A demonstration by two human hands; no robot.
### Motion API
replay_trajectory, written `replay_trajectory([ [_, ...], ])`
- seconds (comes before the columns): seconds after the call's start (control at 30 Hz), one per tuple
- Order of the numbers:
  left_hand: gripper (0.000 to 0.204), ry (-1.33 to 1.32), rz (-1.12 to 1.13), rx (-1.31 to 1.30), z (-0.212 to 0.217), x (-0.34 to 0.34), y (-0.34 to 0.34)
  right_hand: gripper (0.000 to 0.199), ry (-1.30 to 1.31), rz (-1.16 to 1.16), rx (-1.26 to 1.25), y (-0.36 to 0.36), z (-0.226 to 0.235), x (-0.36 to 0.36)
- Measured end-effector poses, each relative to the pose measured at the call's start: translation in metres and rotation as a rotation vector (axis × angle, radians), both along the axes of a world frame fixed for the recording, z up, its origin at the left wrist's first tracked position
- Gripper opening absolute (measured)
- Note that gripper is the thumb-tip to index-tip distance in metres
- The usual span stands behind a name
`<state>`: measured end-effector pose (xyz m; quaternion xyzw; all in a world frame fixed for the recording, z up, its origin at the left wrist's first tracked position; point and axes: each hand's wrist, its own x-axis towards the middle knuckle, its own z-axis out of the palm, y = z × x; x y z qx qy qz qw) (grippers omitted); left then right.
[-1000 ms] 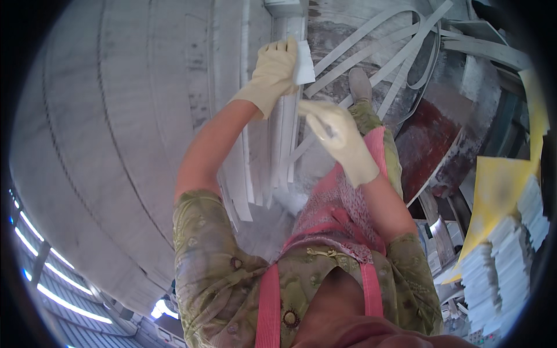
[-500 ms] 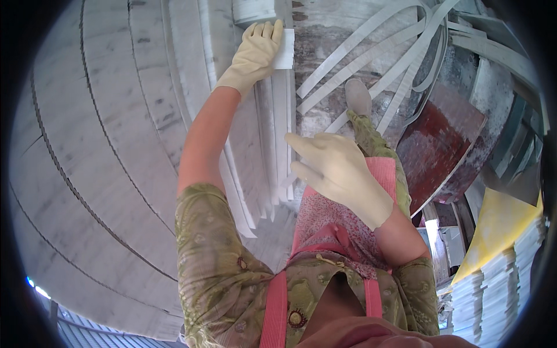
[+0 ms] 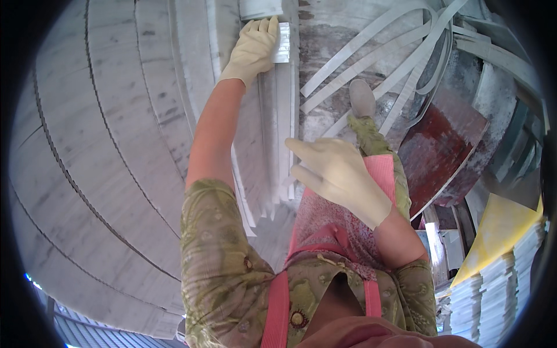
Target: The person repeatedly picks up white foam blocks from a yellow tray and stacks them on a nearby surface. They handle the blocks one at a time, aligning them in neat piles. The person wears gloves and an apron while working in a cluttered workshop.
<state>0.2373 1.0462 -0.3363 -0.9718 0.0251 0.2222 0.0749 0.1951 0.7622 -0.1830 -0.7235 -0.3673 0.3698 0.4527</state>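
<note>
My left hand, in a cream rubber glove, reaches far forward with its fingers curled over a small white ridged block. The block looks like thin pieces stacked together, and my palm hides most of it. It rests on long pale stone strips standing side by side. Just beyond my fingertips lies another white block, cut off by the picture's upper edge. My right hand, also gloved, hovers in front of my pink apron. Its index finger and thumb stand apart, with nothing visible between them.
On the left, a broad grey-white stone surface is split by dark jagged seams. Flat white straps lie looped on the stained floor near my shoe. To the right stand a dark red panel and a yellow sheet.
My left hand has shifted slightly forward with the white block, whose ridged side now faces up more. The view has moved a little; my right hand stays nearly in place.
</note>
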Motion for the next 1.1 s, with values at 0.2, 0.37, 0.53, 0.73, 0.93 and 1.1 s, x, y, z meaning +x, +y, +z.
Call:
replay_trajectory([
  [0.2,0.091,-0.067,-0.052,-0.055,-0.001,-0.001,0.003,0.038,-0.002,0.026,-0.035,0.003,-0.003,0.000],
  [0.37,0.101,-0.213,0.008,-0.075,-0.007,-0.016,0.004,0.039,0.006,0.073,-0.086,0.014,-0.005,-0.001],
  [0.53,0.125,-0.157,-0.041,0.199,-0.008,-0.008,-0.001,0.036,-0.005,0.093,-0.064,0.021,-0.004,-0.006],
  [0.73,0.111,-0.185,0.098,0.049,-0.012,-0.008,0.004,0.039,0.046,0.153,-0.078,0.019,0.003,-0.013],
  [0.93,0.098,-0.267,0.180,-0.121,-0.021,-0.012,0.003,0.049,0.124,0.170,-0.144,0.004,0.002,-0.018],
  [1.1,0.077,-0.408,-0.106,0.328,0.010,-0.019,0.008,0.055,0.117,0.112,-0.299,-0.007,-0.027,-0.027],
])
